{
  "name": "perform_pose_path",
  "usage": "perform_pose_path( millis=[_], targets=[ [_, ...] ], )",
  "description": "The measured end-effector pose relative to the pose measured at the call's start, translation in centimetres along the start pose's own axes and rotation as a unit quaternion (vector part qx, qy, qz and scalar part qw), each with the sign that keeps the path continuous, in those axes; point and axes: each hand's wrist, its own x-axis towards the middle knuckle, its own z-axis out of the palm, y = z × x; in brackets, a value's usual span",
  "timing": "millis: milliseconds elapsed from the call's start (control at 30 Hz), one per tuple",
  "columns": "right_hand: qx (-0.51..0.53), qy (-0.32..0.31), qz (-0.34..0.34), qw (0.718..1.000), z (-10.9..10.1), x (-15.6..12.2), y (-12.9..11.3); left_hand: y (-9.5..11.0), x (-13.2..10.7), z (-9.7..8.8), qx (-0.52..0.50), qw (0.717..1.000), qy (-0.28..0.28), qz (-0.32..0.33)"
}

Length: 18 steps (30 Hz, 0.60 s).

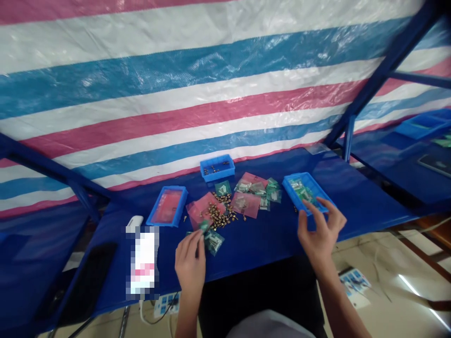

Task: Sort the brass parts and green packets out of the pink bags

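My left hand is closed in a pinch on the edge of a small green plastic bag at the near side of the pile. Another green bag with pale metal parts lies just beside its fingertips. Loose brass-coloured fittings are heaped beyond that hand, partly on a pink bag. Over the near end of the right blue tray, my right hand has thumb and fingers apart, with nothing visible between them. Green bags of parts lie inside this tray.
A blue tray with pink bags stands left, and a small blue tray with a few fittings stands at the back. More pink bags and green bags lie mid-table. A phone with a cable is at left.
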Motion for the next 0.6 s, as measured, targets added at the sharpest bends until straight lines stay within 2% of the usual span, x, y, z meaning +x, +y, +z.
perform_pose_path(
  millis=[67, 133, 200, 267, 333, 433, 467, 500, 600],
  targets=[
    [0.049, -0.048, -0.018, 0.997, 0.1, -1.8, -2.2, 0.2, 0.0, -0.3, -0.022, 0.995, 0.053, -0.083],
    [0.109, -0.101, -0.034, 0.988, 0.3, -3.6, -4.5, 0.5, 0.0, -0.6, -0.066, 0.971, 0.099, -0.208],
    [0.186, -0.153, -0.039, 0.97, 0.5, -5.0, -6.5, 0.9, 0.2, -0.7, -0.165, 0.916, 0.144, -0.336],
    [0.276, -0.217, -0.013, 0.936, 0.4, -5.8, -8.3, 1.4, 0.4, -0.8, -0.29, 0.847, 0.165, -0.413],
    [0.376, -0.297, 0.034, 0.877, 0.1, -6.2, -9.8, 2.1, 0.3, -0.8, -0.385, 0.803, 0.13, -0.436],
    [0.486, -0.409, 0.087, 0.767, -0.3, -6.4, -11.5, 3.8, -0.4, -0.5, -0.442, 0.789, 0.001, -0.427],
    [0.499, -0.425, 0.101, 0.748, -0.4, -6.6, -11.8, 4.5, -0.8, -0.4, -0.449, 0.788, -0.042, -0.42],
    [0.501, -0.432, 0.117, 0.741, -0.4, -6.8, -12.1, 5.1, -1.2, -0.2, -0.453, 0.786, -0.077, -0.414],
    [0.49, -0.422, 0.19, 0.739, 0.0, -7.6, -12.1, 6.6, -2.1, 0.4, -0.463, 0.777, -0.127, -0.406]
  ],
)
